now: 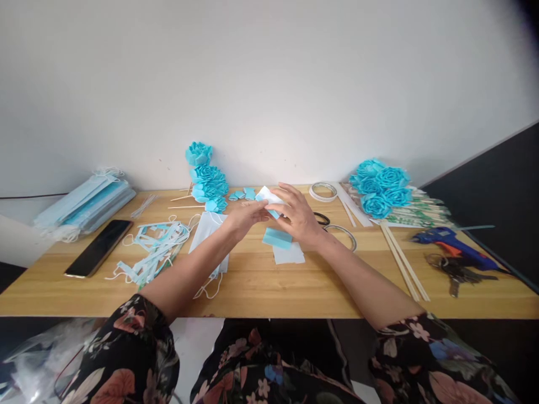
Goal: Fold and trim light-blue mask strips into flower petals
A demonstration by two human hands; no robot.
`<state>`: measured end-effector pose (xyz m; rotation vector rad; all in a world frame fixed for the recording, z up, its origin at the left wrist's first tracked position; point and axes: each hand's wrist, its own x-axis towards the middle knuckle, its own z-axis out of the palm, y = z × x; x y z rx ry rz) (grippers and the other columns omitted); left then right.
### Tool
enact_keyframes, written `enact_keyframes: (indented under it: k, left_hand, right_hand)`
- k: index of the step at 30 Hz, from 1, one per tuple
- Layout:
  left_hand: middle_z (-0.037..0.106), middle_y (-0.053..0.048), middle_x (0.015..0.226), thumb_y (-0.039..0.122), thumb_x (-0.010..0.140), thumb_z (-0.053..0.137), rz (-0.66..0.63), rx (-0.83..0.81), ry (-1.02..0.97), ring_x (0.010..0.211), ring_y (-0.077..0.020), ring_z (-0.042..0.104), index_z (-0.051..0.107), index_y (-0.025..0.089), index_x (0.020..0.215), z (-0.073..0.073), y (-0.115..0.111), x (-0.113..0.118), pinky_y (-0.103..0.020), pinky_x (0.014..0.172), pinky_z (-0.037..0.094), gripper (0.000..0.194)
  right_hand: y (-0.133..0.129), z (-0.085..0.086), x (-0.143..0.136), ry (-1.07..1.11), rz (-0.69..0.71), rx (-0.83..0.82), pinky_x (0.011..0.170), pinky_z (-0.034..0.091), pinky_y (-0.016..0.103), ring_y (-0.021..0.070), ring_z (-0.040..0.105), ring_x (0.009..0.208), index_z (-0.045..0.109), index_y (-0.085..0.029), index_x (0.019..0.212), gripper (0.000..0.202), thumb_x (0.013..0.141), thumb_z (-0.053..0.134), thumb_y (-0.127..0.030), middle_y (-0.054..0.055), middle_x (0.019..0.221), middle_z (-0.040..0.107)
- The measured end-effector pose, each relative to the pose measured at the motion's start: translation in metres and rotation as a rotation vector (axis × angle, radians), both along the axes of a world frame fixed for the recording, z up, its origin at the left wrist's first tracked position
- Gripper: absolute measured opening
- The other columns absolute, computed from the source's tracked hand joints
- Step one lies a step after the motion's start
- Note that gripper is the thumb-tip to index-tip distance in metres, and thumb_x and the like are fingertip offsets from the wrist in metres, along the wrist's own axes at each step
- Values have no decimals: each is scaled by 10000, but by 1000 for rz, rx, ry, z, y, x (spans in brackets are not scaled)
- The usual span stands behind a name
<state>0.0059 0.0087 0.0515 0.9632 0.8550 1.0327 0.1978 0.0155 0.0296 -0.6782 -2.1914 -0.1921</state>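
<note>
Above the middle of the table, both hands hold one small piece of white and blue material (268,194). The fingertips of my left hand (245,219) are closed on its lower left side. My right hand (296,212) grips it from the right, thumb below and fingers curved over the top. Just beneath the hands, a folded blue piece (277,238) lies over a white piece (289,254) on the wooden table (261,292). Small blue cut pieces (243,194) lie behind my left hand.
Left: stacked masks (90,201), phone (99,247), strap scraps (156,251), a mask (207,238) under my left forearm. Blue flowers (209,182) stand at the wall. Right: tape rolls (323,192), more flowers (381,188), sticks (404,261), glue gun (457,244), keys (457,272).
</note>
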Motion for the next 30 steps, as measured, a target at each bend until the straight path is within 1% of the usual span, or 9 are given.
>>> enact_keyframes:
  k: [6,9,15,20,22,23,25,28,30]
  left_hand:
    - [717,-66,735,419,599,866,3,-20,-18,719,-184,659,687,121,718,-2,4,2,-366,842,467,368]
    - [719,-66,716,389,618,860,-18,-50,-63,707,-183,664,695,118,720,-3,8,3,-370,857,475,333]
    - [727,-64,730,339,653,842,-29,-134,-128,714,-170,661,711,117,763,-15,18,3,-352,851,476,280]
    - [704,-60,685,398,587,876,-35,-179,-121,665,-160,642,692,114,719,-28,21,2,-323,781,472,363]
    - [695,-59,680,421,580,879,-49,-161,-115,652,-156,632,688,115,724,-31,21,1,-322,765,472,387]
    - [696,-60,692,429,594,872,-56,-137,-111,657,-155,630,691,116,742,-32,21,0,-321,763,472,390]
    - [695,-62,711,443,641,845,-55,-69,-77,668,-154,627,695,118,759,-33,21,-1,-317,754,467,377]
    - [692,-69,712,458,719,786,-15,34,48,672,-150,614,700,116,733,-34,20,-2,-300,727,447,353]
    - [694,-74,715,456,750,759,10,76,120,672,-147,606,707,116,721,-34,20,-3,-294,714,440,345]
  right_hand:
    - [5,-3,3,35,-10,4,1069,456,543,281,474,1332,694,-281,1026,227,895,589,-128,55,1334,613]
    - [8,-4,4,68,-20,17,1040,479,532,284,511,1286,707,-266,1001,172,896,618,-163,80,1290,638]
    - [11,-7,5,45,-42,-17,1017,491,554,294,528,1261,710,-268,1053,207,898,612,-171,92,1290,643]
    - [13,-14,6,28,-8,-79,995,508,552,283,535,1255,730,-291,1009,210,901,606,-161,69,1288,647]
    - [12,-14,5,32,19,-99,998,503,552,283,534,1260,732,-304,1010,225,899,603,-156,59,1299,645]
    - [11,-13,5,41,32,-109,1006,495,555,287,533,1263,729,-309,1028,230,898,605,-165,57,1303,644]
    - [7,-10,5,80,46,-162,1044,462,565,296,526,1284,695,-311,1138,273,907,592,-206,66,1331,631]
    - [1,-6,4,207,17,-354,1071,446,533,285,544,1286,560,-292,1344,392,955,510,-284,88,1381,603]
    - [-2,-4,3,283,-29,-469,1029,484,488,264,585,1243,512,-277,1371,406,967,488,-309,92,1365,616]
